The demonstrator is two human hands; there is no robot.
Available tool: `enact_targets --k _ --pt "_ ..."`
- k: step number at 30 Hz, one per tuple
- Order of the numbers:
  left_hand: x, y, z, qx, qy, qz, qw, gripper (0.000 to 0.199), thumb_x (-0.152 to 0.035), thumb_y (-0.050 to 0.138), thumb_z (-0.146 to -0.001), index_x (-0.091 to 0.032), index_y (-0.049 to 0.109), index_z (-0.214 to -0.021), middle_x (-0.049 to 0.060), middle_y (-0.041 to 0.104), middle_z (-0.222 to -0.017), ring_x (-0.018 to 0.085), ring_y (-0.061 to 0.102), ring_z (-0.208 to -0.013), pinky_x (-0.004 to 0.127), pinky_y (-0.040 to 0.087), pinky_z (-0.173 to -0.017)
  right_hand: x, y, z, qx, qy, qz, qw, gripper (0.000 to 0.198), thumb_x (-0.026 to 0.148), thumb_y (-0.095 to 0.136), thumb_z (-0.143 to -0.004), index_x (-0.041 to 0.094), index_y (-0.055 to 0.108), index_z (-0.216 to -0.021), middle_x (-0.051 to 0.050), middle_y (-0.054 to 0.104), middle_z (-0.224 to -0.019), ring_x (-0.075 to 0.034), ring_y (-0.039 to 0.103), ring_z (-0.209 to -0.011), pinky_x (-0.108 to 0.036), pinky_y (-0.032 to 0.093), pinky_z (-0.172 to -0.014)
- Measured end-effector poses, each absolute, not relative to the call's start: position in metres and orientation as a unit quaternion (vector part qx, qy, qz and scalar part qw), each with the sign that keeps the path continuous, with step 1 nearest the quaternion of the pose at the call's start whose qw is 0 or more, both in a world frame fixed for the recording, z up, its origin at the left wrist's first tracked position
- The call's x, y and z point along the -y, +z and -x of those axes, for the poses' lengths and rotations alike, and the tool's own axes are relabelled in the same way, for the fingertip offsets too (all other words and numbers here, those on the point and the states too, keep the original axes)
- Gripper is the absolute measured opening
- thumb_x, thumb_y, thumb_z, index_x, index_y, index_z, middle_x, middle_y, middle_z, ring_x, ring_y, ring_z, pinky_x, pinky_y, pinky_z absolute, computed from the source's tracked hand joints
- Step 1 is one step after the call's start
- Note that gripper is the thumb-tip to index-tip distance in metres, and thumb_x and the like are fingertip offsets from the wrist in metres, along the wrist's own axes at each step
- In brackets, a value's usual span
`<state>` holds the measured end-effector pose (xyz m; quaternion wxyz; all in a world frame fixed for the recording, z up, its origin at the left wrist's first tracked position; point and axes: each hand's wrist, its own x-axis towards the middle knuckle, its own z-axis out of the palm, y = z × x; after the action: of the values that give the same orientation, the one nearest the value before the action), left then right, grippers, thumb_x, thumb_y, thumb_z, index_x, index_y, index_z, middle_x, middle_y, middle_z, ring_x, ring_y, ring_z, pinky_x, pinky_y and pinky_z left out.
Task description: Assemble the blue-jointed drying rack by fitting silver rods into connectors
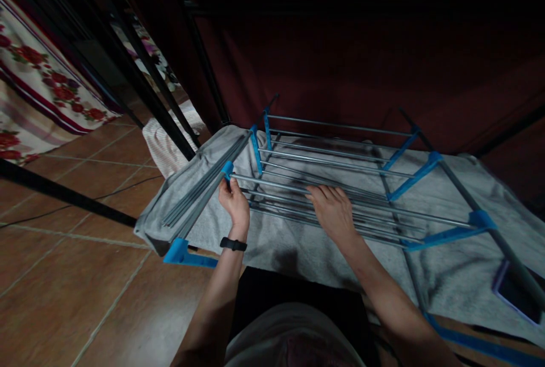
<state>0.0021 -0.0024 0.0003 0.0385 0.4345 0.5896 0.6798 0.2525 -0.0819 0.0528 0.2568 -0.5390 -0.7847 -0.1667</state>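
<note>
A partly assembled rack of grey metal rods (pixel 353 128) and blue plastic brackets lies on a grey blanket (pixel 281 250). My left hand (pixel 235 205), with a black band on its wrist, is closed at the left end of a front rod, just below a blue bracket (pixel 227 170). Its fingertips are partly hidden behind the bracket. My right hand (pixel 332 211) curls its fingers over the same metal rod (pixel 276 183) near its middle. The rod's right end meets another blue bracket (pixel 481 220). Further rods run below both hands.
Several loose grey tubes (pixel 204 182) lie on the blanket at left. A dark phone-like object (pixel 519 293) is at the right. Black metal posts (pixel 140 94) stand at left above the tiled floor (pixel 102 276). Dark red fabric (pixel 340 71) hangs behind the rack.
</note>
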Motion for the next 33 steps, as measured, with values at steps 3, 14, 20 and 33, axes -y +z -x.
enact_targets --k 3,14,20,33 --pt "0.004 0.002 -0.003 -0.596 0.673 -0.436 0.039 0.033 -0.034 0.049 -0.096 -0.010 0.067 -0.111 0.015 0.071 -0.111 0.026 0.065 -0.105 0.038 0.047 -0.101 0.082 0.053 -0.253 0.784 -0.169 0.538 0.260 0.020 0.030 0.052 -0.102 0.021 0.069 -0.109 -0.004 0.072 -0.093 -0.019 0.060 -0.083 -0.033 0.034 -0.081" --pt "0.007 0.008 -0.006 -0.591 0.681 -0.430 0.051 0.030 -0.032 0.048 -0.096 -0.012 0.067 -0.107 0.014 0.070 -0.112 0.025 0.064 -0.107 0.037 0.047 -0.102 0.081 0.053 -0.253 0.789 -0.164 0.538 0.248 0.023 0.029 0.050 -0.102 0.021 0.069 -0.112 -0.005 0.072 -0.095 -0.019 0.061 -0.086 -0.033 0.034 -0.082" --pt "0.005 0.005 -0.005 -0.581 0.684 -0.438 0.054 0.032 -0.034 0.047 -0.096 -0.012 0.067 -0.109 0.015 0.070 -0.113 0.025 0.064 -0.109 0.037 0.046 -0.104 0.081 0.051 -0.252 0.790 -0.168 0.537 0.245 0.022 0.030 0.051 -0.102 0.022 0.069 -0.112 -0.004 0.072 -0.097 -0.018 0.061 -0.084 -0.033 0.035 -0.083" --pt "0.006 0.004 -0.007 -0.605 0.667 -0.432 0.041 0.031 -0.035 0.046 -0.097 -0.013 0.066 -0.104 0.011 0.070 -0.103 0.022 0.064 -0.097 0.035 0.048 -0.097 0.082 0.061 -0.251 0.794 -0.162 0.538 0.234 0.024 0.028 0.049 -0.103 0.020 0.069 -0.112 -0.006 0.070 -0.094 -0.020 0.059 -0.085 -0.034 0.035 -0.081"
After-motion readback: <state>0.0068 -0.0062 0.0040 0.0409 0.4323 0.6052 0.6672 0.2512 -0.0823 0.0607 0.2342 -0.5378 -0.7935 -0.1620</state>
